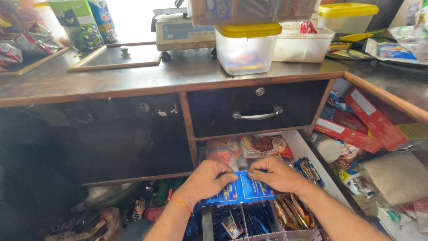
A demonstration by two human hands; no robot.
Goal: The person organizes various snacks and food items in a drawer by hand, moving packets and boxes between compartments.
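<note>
Blue packet (244, 189) pinched between both hands (243, 175) (over open drawer (307, 156)).

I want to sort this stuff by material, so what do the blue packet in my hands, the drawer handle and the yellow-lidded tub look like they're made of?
Blue packet: thin glossy plastic film, probably; it creases and shines between the left hand and right hand.
Drawer handle: polished metal, with a silvery glint.
Yellow-lidded tub: translucent plastic body and an opaque matte lid, by the look.

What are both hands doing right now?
Left hand: closed, pinching the blue plastic sachet strip.
Right hand: closed, pinching the same strip's top edge.
</note>
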